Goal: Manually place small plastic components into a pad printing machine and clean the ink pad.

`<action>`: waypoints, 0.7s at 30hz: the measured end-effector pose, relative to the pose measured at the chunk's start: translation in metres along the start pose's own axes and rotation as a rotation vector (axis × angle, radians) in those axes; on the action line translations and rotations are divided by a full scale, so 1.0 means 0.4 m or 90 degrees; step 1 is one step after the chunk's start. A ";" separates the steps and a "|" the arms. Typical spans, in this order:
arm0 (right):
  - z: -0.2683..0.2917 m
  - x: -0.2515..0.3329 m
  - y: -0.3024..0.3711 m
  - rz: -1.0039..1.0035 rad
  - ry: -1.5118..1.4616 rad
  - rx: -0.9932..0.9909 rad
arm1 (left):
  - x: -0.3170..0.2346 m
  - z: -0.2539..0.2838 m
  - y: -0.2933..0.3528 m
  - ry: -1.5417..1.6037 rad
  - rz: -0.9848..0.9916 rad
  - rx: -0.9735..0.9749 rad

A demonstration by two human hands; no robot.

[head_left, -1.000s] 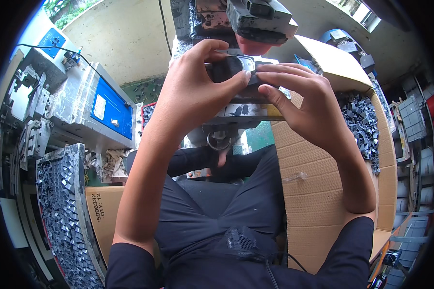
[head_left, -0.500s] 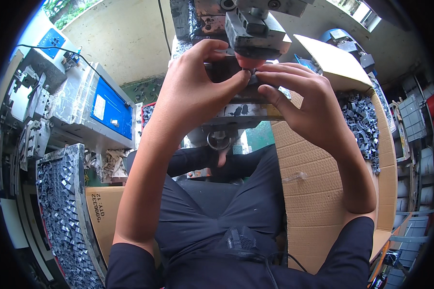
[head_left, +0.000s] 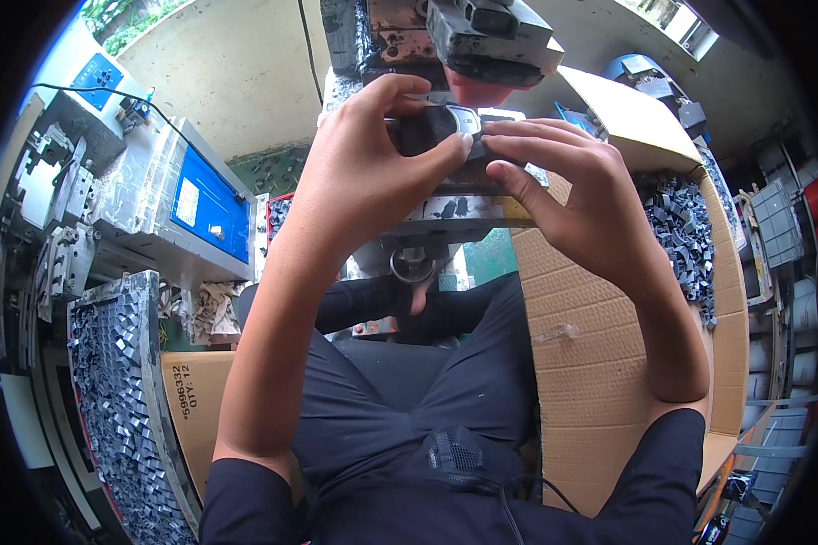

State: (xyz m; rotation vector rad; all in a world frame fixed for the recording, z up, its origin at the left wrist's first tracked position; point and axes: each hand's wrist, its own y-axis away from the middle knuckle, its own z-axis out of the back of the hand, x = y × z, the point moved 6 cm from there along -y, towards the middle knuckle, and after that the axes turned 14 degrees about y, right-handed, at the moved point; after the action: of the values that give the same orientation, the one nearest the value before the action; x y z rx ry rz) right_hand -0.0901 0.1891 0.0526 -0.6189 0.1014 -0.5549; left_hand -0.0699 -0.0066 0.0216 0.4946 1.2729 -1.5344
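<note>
A small dark-grey curved part with a pale, shiny top face (head_left: 466, 121) sits on the machine's fixture in front of me. My left hand (head_left: 373, 150) curves around the fixture's left side, its thumb tip pressed to the part's near edge and its forefinger reaching beyond. From the right, my right hand (head_left: 573, 173) brings its straight fingertips to the part's right edge, the thumb held apart. Above hangs a red rubber pad (head_left: 482, 89) under a grey machine head (head_left: 495, 45), with a gap between pad and part. My fingers hide some of the fixture.
On the right stands an open cardboard box (head_left: 600, 363) with many dark parts (head_left: 682, 236) behind its flap. At left, a tray (head_left: 123, 400) full of similar parts stands beside another carton (head_left: 195, 391). A grey cabinet with a blue panel (head_left: 211, 204) is farther left.
The machine head and red pad have lifted off the part and shifted slightly right, uncovering its pale top. Both hands have stayed almost still.
</note>
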 end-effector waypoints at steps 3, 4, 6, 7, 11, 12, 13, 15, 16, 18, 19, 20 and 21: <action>0.000 0.001 0.000 -0.001 -0.003 0.002 | 0.000 -0.001 0.000 0.004 0.000 0.004; 0.000 0.001 0.000 -0.001 -0.003 0.002 | 0.001 -0.001 0.000 -0.003 -0.002 0.002; 0.001 0.002 0.000 0.001 -0.002 0.002 | 0.000 -0.002 0.001 -0.010 -0.004 0.000; 0.001 0.002 0.000 0.001 -0.002 0.002 | -0.001 -0.002 0.002 -0.008 0.004 -0.002; 0.003 0.002 0.000 0.001 0.003 0.002 | 0.001 -0.001 0.002 -0.007 0.003 -0.009; 0.003 0.003 0.000 0.003 0.005 0.001 | 0.000 0.000 0.002 -0.007 0.003 -0.009; 0.004 0.002 0.000 0.003 0.005 0.001 | -0.001 -0.001 0.002 -0.010 -0.001 -0.008; 0.003 0.001 0.000 0.005 0.007 0.006 | -0.002 -0.001 0.002 -0.013 -0.005 -0.007; 0.003 0.002 0.000 0.005 0.007 0.006 | -0.002 -0.001 0.003 -0.007 0.001 -0.007; 0.003 0.002 0.000 0.002 0.006 0.007 | -0.001 0.000 0.003 -0.001 0.006 -0.007; 0.003 0.002 0.000 0.003 0.006 0.007 | -0.001 0.000 0.003 -0.002 0.004 -0.008; 0.004 0.002 0.000 0.003 0.008 0.007 | -0.001 0.000 0.003 -0.003 0.002 -0.009; 0.004 0.002 0.000 0.002 0.010 0.007 | -0.002 0.001 0.003 -0.003 0.002 -0.009</action>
State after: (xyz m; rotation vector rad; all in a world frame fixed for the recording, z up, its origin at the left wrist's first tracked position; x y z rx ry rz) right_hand -0.0890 0.1895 0.0539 -0.6038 0.1150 -0.5565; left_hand -0.0685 -0.0063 0.0220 0.4842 1.2777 -1.5222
